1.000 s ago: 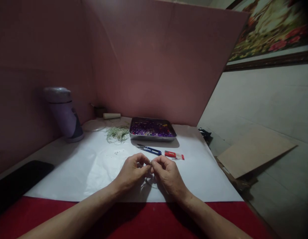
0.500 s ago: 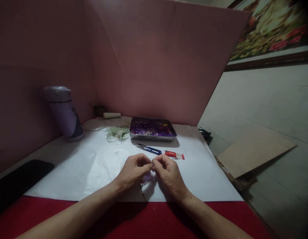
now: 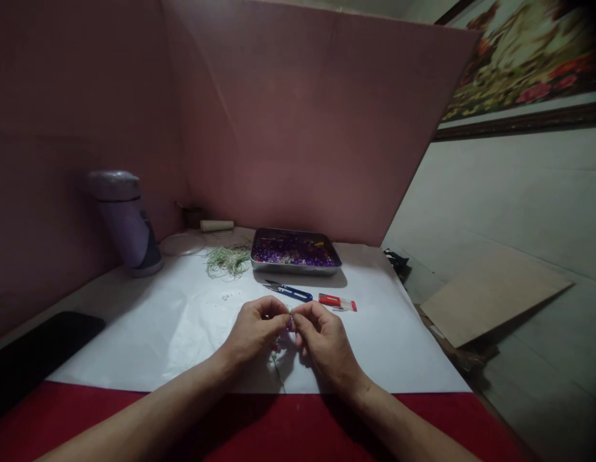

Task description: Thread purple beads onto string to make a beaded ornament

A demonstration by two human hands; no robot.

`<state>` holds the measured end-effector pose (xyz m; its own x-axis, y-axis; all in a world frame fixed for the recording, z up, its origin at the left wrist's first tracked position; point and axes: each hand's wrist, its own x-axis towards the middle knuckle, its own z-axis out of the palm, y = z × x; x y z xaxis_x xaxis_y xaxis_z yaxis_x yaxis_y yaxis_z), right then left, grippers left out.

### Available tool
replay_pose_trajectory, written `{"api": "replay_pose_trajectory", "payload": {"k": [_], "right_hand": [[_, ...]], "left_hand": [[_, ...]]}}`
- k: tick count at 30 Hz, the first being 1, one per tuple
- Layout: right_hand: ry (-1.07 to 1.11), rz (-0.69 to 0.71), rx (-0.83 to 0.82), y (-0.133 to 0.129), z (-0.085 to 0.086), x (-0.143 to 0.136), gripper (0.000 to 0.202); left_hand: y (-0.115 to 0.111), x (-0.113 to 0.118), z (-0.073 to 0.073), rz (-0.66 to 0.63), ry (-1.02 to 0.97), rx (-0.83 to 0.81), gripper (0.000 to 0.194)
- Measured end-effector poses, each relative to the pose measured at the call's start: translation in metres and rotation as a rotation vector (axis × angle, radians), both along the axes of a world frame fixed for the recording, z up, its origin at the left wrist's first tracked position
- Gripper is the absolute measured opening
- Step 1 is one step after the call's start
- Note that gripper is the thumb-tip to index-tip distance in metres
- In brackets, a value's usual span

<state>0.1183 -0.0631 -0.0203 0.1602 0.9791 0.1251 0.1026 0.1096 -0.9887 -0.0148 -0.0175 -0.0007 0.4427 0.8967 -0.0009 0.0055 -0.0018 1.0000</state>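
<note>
My left hand (image 3: 260, 328) and my right hand (image 3: 326, 338) meet fingertip to fingertip over the white sheet (image 3: 201, 343). Both are closed in a pinch on a small beaded piece (image 3: 276, 348) with purple, red and clear beads, mostly hidden by the fingers. A thin thread hangs from it toward the sheet's front edge. Just beyond the hands lie blue thread snips (image 3: 289, 292) and a red and clear small case (image 3: 337, 301). Behind them stands a metal tray (image 3: 296, 269) of mostly purple beads.
Green thread (image 3: 228, 261) lies in a tangle left of the tray, near a pale roll (image 3: 217, 226). A purple bottle (image 3: 129, 224) stands at the back left, a dark flat object (image 3: 42, 340) at the left edge. Pink panels (image 3: 288, 128) rise behind.
My fingertips have shifted slightly left. The beaded piece hangs differently, and more of its thread shows below the hands.
</note>
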Motion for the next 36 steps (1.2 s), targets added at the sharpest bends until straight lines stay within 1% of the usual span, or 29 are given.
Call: {"api": "replay_pose_trajectory", "payload": {"k": [4,9,11,14,17,20,22,24,26,28,32,36], "right_hand": [[-0.03,0.007,0.004,0.0,0.0,0.0,0.018],[-0.104,-0.002,0.021,-0.002,0.005,0.0,0.02],[-0.129,-0.008,0.032,-0.003,0.006,0.0,0.019],[-0.157,-0.028,0.054,-0.003,0.008,0.0,0.018],[-0.162,-0.021,0.054,-0.002,0.008,0.0,0.017],[-0.144,-0.008,0.046,-0.002,0.007,0.0,0.018],[-0.135,-0.009,0.044,-0.002,0.007,0.0,0.019],[-0.133,-0.01,0.034,-0.002,0.007,0.0,0.021],[-0.14,-0.007,0.022,-0.002,0.006,0.001,0.022],[-0.163,-0.007,0.033,-0.002,0.006,0.001,0.023],[-0.227,-0.023,0.107,-0.003,0.005,0.002,0.021],[-0.246,-0.02,0.08,-0.004,0.007,0.003,0.02]], "left_hand": [[0.0,0.001,-0.002,0.028,0.012,0.02,0.013],[0.001,0.001,-0.011,0.07,0.093,0.173,0.015],[0.002,0.001,-0.012,0.072,0.117,0.196,0.016],[0.003,0.001,-0.012,0.085,0.102,0.175,0.016],[0.005,0.0,-0.01,0.084,0.038,0.135,0.018],[0.004,0.0,-0.009,0.04,0.004,0.055,0.025],[0.003,0.0,-0.008,0.022,0.025,0.046,0.019],[0.001,0.0,-0.009,0.036,0.078,0.112,0.015],[0.001,-0.001,-0.01,0.07,0.14,0.215,0.013],[0.001,-0.002,-0.01,0.089,0.185,0.269,0.011],[0.002,-0.003,-0.008,0.052,0.136,0.194,0.009],[0.004,-0.003,-0.007,0.023,0.095,0.125,0.009]]}}
